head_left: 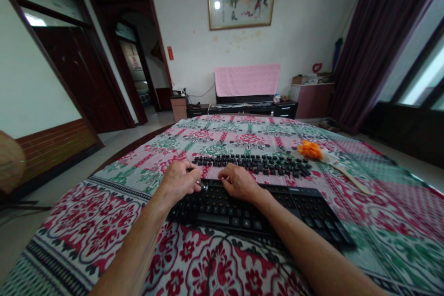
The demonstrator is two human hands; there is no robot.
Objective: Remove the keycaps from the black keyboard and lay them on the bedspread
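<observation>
A black keyboard (215, 219) lies on the patterned tablecloth in front of me. Many of its keycaps are off, baring small mounts, while the lower rows still carry some. My left hand (182, 178) is closed on a thin metal tool (204, 186), whose shiny tip meets the keyboard's upper left part; its exact kind is hard to make out. Over the upper middle of the keyboard rests my right hand (239, 181), fingers bent and thumb apart from them, with nothing visible between. Just behind the keyboard, loose black keycaps (260, 165) are laid out in rows.
An orange fluffy duster (310, 149) with a pale handle lies right of the keycaps. The keyboard's black cable (212, 254) trails toward me across the tablecloth (114, 217). Beyond the round table stands a low cabinet (287, 110) with a pink cloth (247, 80) above it.
</observation>
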